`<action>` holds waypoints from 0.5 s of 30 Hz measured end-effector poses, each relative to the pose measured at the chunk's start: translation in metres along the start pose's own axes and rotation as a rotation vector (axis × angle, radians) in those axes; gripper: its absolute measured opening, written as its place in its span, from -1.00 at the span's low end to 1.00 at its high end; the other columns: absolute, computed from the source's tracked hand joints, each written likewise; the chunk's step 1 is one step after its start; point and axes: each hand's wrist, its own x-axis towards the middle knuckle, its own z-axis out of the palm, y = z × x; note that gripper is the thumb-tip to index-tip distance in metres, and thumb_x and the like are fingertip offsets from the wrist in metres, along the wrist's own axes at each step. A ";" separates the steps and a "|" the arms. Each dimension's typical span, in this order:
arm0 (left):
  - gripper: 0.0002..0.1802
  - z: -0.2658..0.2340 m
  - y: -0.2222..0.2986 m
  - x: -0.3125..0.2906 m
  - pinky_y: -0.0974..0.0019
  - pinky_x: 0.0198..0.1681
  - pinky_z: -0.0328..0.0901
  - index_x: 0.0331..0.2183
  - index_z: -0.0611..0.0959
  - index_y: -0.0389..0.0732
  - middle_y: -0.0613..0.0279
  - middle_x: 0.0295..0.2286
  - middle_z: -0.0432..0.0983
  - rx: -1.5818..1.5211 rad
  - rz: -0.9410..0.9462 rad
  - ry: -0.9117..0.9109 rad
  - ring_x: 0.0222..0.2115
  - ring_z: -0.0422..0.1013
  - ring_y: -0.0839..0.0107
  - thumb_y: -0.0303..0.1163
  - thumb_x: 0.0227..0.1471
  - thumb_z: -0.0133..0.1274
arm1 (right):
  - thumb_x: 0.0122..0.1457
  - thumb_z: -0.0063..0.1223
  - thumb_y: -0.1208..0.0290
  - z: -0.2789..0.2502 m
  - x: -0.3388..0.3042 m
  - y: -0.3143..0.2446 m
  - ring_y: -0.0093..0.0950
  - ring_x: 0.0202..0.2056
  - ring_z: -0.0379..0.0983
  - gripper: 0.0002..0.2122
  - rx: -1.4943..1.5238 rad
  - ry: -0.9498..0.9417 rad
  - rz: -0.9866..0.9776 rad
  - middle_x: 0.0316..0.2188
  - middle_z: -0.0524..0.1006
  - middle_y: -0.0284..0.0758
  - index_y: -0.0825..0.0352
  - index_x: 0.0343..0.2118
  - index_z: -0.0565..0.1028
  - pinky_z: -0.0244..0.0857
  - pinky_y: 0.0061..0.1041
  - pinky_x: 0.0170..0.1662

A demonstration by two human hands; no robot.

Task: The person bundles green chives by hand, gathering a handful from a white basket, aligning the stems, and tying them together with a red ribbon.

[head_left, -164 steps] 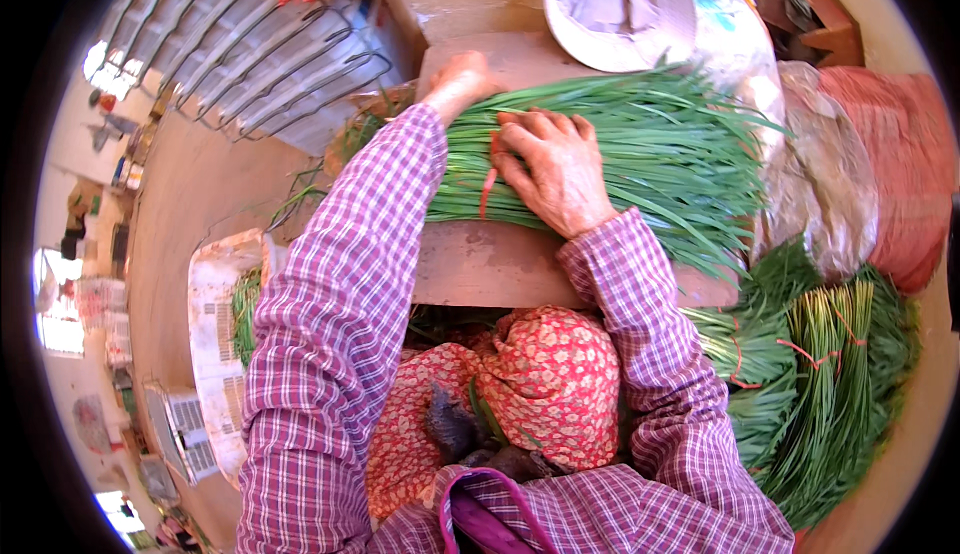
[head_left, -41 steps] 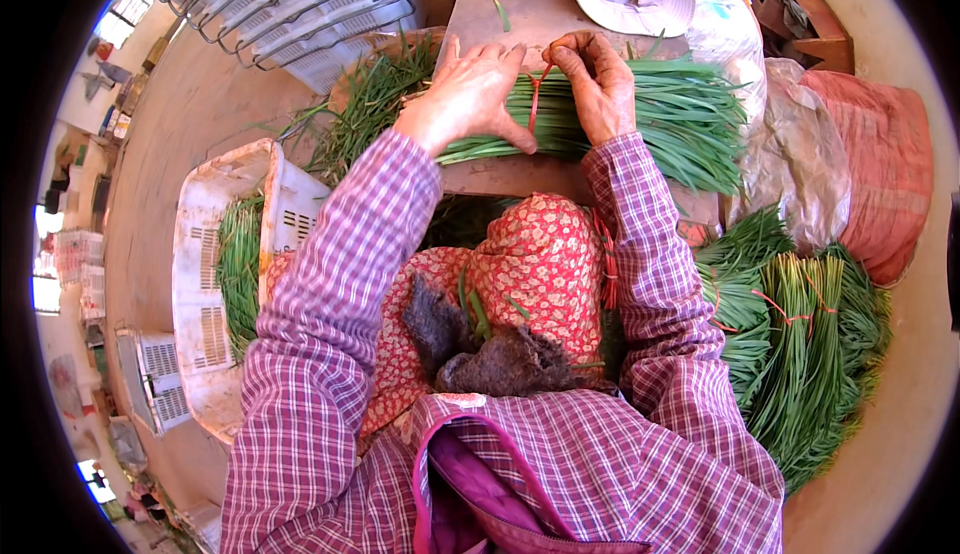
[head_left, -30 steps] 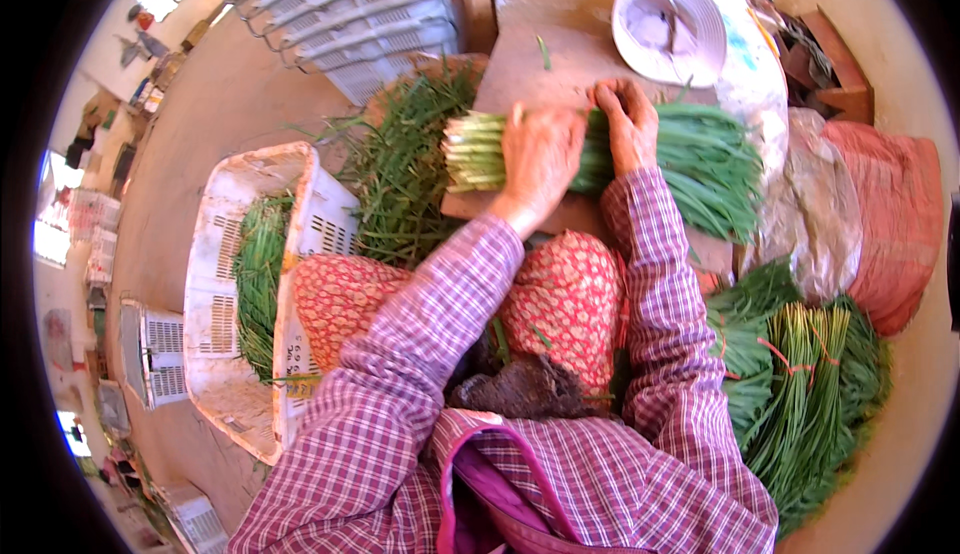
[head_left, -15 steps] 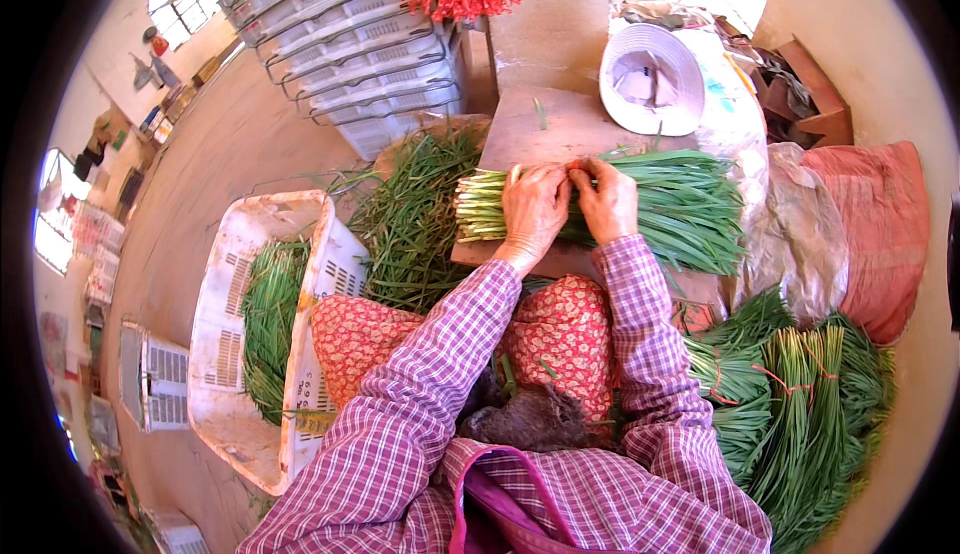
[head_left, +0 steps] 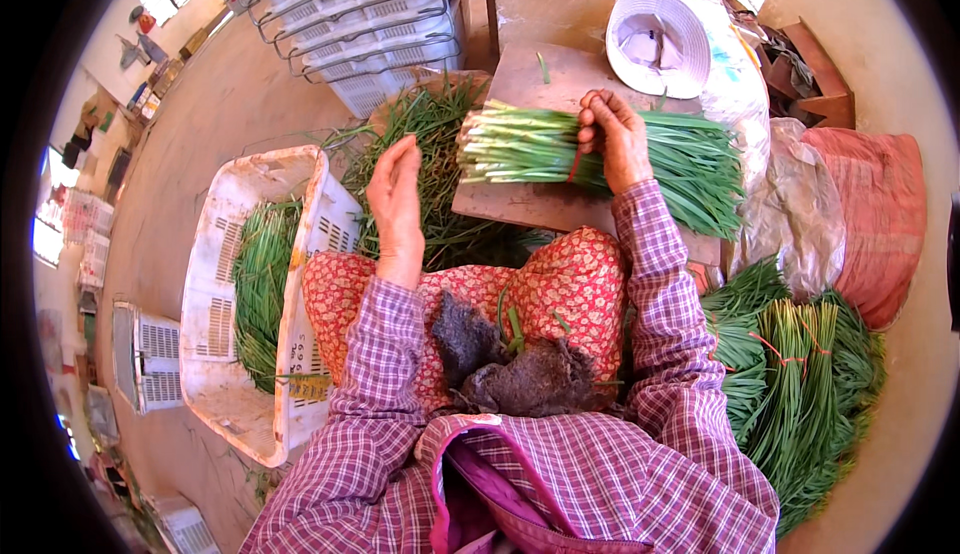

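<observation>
Head view: bundling long green chive stalks (head_left: 600, 149) on the brown board table (head_left: 520, 204).
Right hand (head_left: 615, 134) fingers clamp the bundle at its red tie; left hand (head_left: 395, 204) hovers open, empty. Next, probably securing that tie.

I see a brown board (head_left: 520, 204) at about twelve o'clock carrying a bundle of green stalks (head_left: 600, 154), with a white hat (head_left: 658, 44) resting on its far end. On the floor (head_left: 200, 134), a white crate (head_left: 240, 304) sits at nine o'clock, stacked crates (head_left: 350, 24) at eleven, tied green bundles (head_left: 800, 374) at four and an orange sack (head_left: 880, 214) at three.
</observation>
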 end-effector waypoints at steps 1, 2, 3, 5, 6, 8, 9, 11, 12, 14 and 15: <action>-0.65 -0.013 -0.008 0.000 0.25 0.00 0.33 -0.06 0.60 -0.19 0.21 -0.13 0.55 -0.099 -0.165 0.025 -0.08 0.45 0.37 -0.22 0.20 0.06 | 0.33 -0.06 0.36 0.002 -0.001 -0.010 -0.72 -0.59 0.37 -0.87 0.043 -0.047 -0.033 -0.52 0.46 -0.52 0.29 -0.27 0.48 0.27 -0.71 -0.57; -0.54 -0.022 -0.013 -0.001 0.21 -0.07 0.39 -0.04 0.57 -0.26 0.15 -0.18 0.58 -0.182 -0.304 -0.023 -0.14 0.50 0.32 -0.09 0.21 0.03 | 0.33 -0.06 0.36 0.008 -0.003 -0.024 -0.75 -0.62 0.33 -0.87 0.073 -0.075 -0.068 -0.54 0.44 -0.55 0.29 -0.28 0.48 0.23 -0.73 -0.58; -0.47 -0.025 -0.020 -0.004 0.17 -0.11 0.43 -0.02 0.53 -0.31 0.05 -0.17 0.58 -0.320 -0.461 -0.131 -0.15 0.52 0.23 -0.05 0.20 0.02 | 0.33 -0.05 0.36 0.009 -0.004 -0.034 -0.74 -0.61 0.30 -0.88 0.139 -0.139 -0.094 -0.54 0.41 -0.55 0.29 -0.27 0.47 0.19 -0.74 -0.58; -0.25 -0.013 -0.021 -0.011 0.13 -0.12 0.48 0.05 0.44 -0.43 -0.16 -0.15 0.56 -0.589 -0.713 -0.449 -0.13 0.53 0.09 0.12 0.18 -0.03 | 0.33 -0.05 0.36 0.026 -0.012 -0.057 -0.72 -0.60 0.25 -0.88 0.305 -0.259 -0.114 -0.54 0.37 -0.54 0.29 -0.26 0.46 0.13 -0.73 -0.57; -0.13 -0.001 -0.022 -0.018 0.10 -0.08 0.47 0.08 0.40 -0.47 -0.24 -0.09 0.51 -0.704 -0.818 -0.644 -0.08 0.50 0.00 0.22 0.17 -0.11 | 0.33 -0.06 0.36 0.037 -0.015 -0.065 -0.71 -0.59 0.22 -0.87 0.361 -0.316 -0.120 -0.54 0.34 -0.53 0.31 -0.24 0.44 0.08 -0.73 -0.57; 0.05 0.033 -0.013 -0.031 -0.01 0.00 0.42 0.16 0.24 -0.52 -0.39 0.04 0.36 -0.894 -0.903 -0.960 0.03 0.41 -0.08 0.37 0.13 -0.25 | 0.34 -0.06 0.37 0.055 -0.022 -0.082 -0.72 -0.59 0.21 -0.88 0.478 -0.420 -0.071 -0.54 0.34 -0.53 0.31 -0.23 0.44 0.08 -0.74 -0.57; 0.05 0.040 -0.011 -0.031 -0.01 0.00 0.42 0.16 0.24 -0.52 -0.39 0.04 0.36 -0.896 -0.894 -0.954 0.03 0.41 -0.08 0.37 0.13 -0.25 | 0.34 -0.07 0.38 0.067 -0.024 -0.088 -0.72 -0.59 0.21 -0.88 0.602 -0.525 -0.018 -0.53 0.34 -0.53 0.32 -0.22 0.43 0.08 -0.74 -0.57; 0.00 0.053 -0.001 -0.026 -0.11 0.03 0.39 0.19 0.21 -0.44 -0.45 0.09 0.26 -0.915 -0.870 -0.847 0.09 0.34 -0.11 0.35 0.15 -0.26 | 0.33 -0.06 0.38 0.086 -0.031 -0.093 -0.73 -0.60 0.20 -0.87 0.634 -0.585 0.026 -0.55 0.33 -0.54 0.33 -0.19 0.43 0.11 -0.77 -0.56; -0.08 0.049 0.001 -0.020 -0.18 0.04 0.37 0.20 0.23 -0.35 -0.37 0.12 0.24 -0.951 -0.862 -0.773 0.11 0.32 -0.10 0.30 0.18 -0.26 | 0.33 -0.05 0.38 0.097 -0.035 -0.096 -0.74 -0.61 0.22 -0.86 0.567 -0.640 0.021 -0.55 0.35 -0.54 0.33 -0.19 0.44 0.12 -0.77 -0.57; -0.14 0.029 0.012 0.008 -0.10 0.08 0.37 0.17 0.30 -0.30 -0.19 0.09 0.34 -0.899 -0.634 -0.775 0.05 0.38 -0.02 0.27 0.18 -0.20 | 0.32 -0.05 0.35 0.114 -0.044 -0.104 -0.76 -0.63 0.29 -0.84 0.298 -0.677 -0.022 -0.56 0.42 -0.53 0.34 -0.22 0.47 0.16 -0.77 -0.58; -0.16 0.020 0.020 0.020 -0.06 0.08 0.37 0.16 0.31 -0.30 -0.15 0.08 0.36 -0.850 -0.545 -0.729 0.04 0.39 0.02 0.26 0.17 -0.17 | 0.32 -0.04 0.35 0.121 -0.051 -0.110 -0.77 -0.67 0.25 -0.86 0.120 -0.671 -0.019 -0.59 0.39 -0.52 0.31 -0.27 0.46 0.10 -0.80 -0.63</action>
